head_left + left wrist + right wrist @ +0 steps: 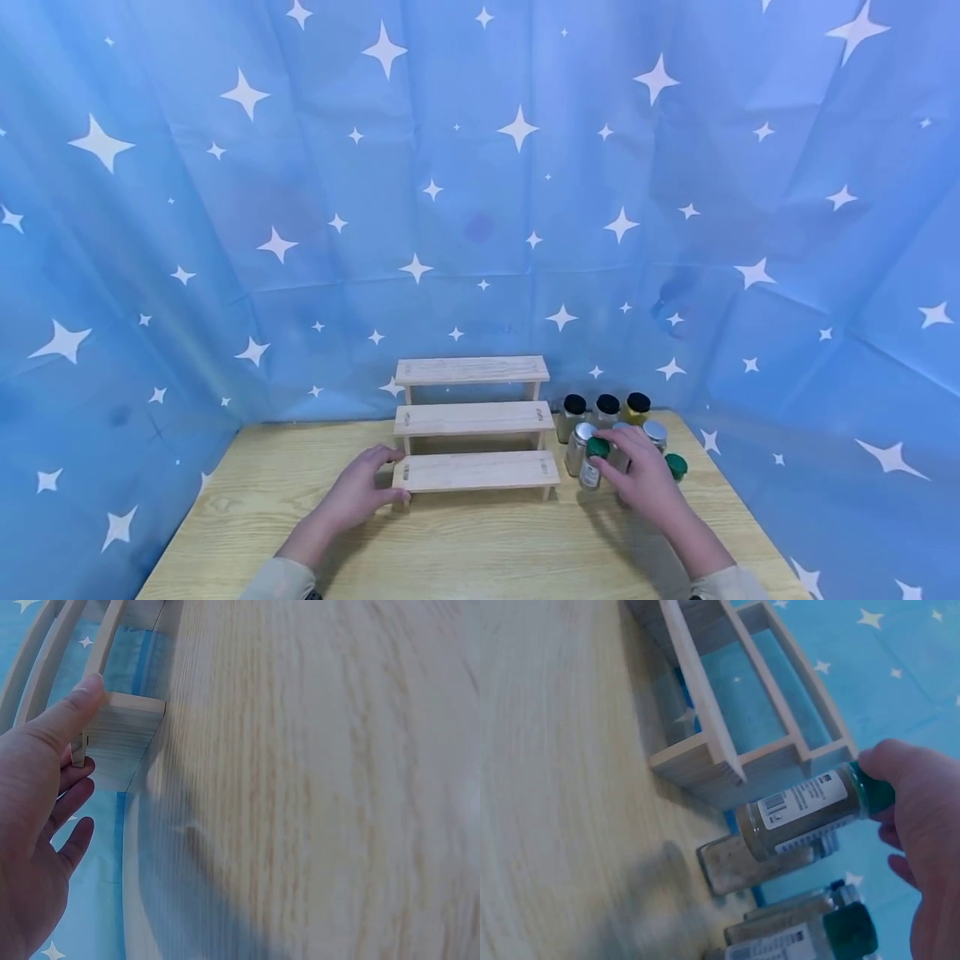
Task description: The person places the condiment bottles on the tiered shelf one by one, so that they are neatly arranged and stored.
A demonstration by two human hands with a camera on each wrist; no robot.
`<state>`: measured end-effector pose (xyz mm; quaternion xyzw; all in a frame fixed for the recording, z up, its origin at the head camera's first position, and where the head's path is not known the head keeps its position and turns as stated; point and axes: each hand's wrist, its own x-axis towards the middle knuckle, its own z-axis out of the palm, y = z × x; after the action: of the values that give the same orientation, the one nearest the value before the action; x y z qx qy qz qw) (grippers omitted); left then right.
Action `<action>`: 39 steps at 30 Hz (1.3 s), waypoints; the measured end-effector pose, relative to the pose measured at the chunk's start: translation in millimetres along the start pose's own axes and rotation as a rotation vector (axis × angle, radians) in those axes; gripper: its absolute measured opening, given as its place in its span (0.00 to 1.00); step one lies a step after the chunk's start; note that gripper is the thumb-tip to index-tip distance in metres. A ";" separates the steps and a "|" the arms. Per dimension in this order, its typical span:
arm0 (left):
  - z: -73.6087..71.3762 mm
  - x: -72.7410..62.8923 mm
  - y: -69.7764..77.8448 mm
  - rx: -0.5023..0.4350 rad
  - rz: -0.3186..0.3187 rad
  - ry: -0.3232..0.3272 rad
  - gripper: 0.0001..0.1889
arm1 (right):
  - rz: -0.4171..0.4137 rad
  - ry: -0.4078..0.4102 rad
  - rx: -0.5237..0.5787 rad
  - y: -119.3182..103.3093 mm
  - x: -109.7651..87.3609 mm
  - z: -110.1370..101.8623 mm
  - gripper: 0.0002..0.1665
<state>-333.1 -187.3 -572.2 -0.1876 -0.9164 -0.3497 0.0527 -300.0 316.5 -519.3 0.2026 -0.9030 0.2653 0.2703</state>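
Observation:
A three-tier wooden shelf rack (476, 472) stands at the middle of the table's back. My left hand (365, 490) grips the left end of its lowest tier; in the left wrist view the thumb (71, 712) lies along one side and the fingertips curl round the other. By its green lid, my right hand (641, 473) holds a glass spice jar (802, 814) with a white barcode label. The right wrist view shows this jar tilted off the table, beside the rack's right end. Another green-lidded jar (677, 467) stands right of my right hand.
Behind my right hand stand jars with black lids (574, 405) and silver-lidded jars (655, 433), partly hidden by it. A blue star-patterned curtain (480, 225) hangs along the back and sides. The light wood table (450, 558) extends in front of the rack.

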 end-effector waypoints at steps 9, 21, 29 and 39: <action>-0.4 -1.6 0.9 -0.002 0.006 -0.009 0.38 | 0.046 -0.026 0.142 -12.5 23.9 -1.5 0.23; -2.5 -3.8 -0.8 -0.018 -0.002 -0.008 0.38 | -0.012 -0.113 0.305 -42.5 77.6 6.9 0.22; 0.0 -0.8 -0.5 -0.017 0.014 -0.006 0.38 | 0.032 -0.165 0.421 -59.8 114.0 18.7 0.23; -1.7 -0.4 -3.9 -0.042 0.004 -0.021 0.38 | 0.051 -0.229 0.548 -83.1 160.5 40.4 0.23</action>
<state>-334.3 -191.1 -573.4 -0.1941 -0.9089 -0.3670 0.0399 -396.9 192.5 -421.8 0.2737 -0.8273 0.4813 0.0952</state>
